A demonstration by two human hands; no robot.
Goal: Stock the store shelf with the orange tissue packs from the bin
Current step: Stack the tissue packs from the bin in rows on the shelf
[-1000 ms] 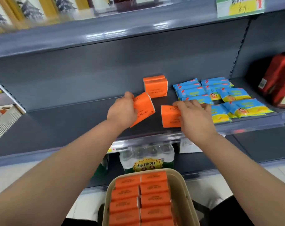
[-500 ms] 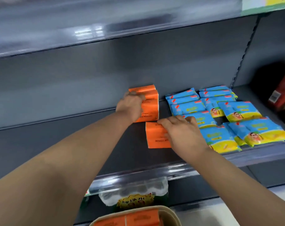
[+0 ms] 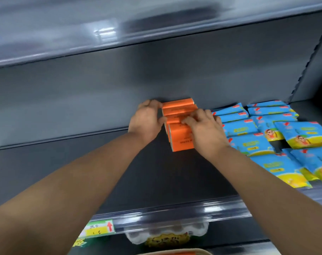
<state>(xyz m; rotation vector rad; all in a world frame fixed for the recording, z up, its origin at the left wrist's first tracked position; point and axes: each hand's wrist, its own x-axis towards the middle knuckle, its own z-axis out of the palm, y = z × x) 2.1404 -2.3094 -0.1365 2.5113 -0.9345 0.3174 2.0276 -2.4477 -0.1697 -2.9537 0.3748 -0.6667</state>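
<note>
**Spotter:** STORE AISLE. Your left hand (image 3: 147,119) grips the rear of a row of orange tissue packs (image 3: 180,139), fingers curled round its far corner and thumb against its side. The row stands on edge on the shelf (image 3: 101,162), just left of the blue packets (image 3: 248,129). Its last pack sits close to the back wall (image 3: 156,80); whether it touches cannot be told.

**Checker:** Your right hand (image 3: 206,129), wedged between that row and the blue packets, lies over the front pack. Its fingers are bent across the top and hold the pack against the one behind. By my reading you are at the placing step, closing the newest packs into line.

**Spotter:** The next move, as I judge it, is to release both hands without tipping the front pack. Then draw back to the bin (image 3: 202,251), whose rim peeks in well nearer you than the blue packets, with orange showing inside.

**Checker:** On room: the deck on the row's far side from the blue packets lies open. So does the stretch on your side of them, out to the front rail (image 3: 156,214). Your right knuckles sit almost against the blue packets, so lifting that wrist looks safer than sweeping it sideways. The upper shelf (image 3: 119,34) overhangs everything; a low withdrawal seems wise.
</note>
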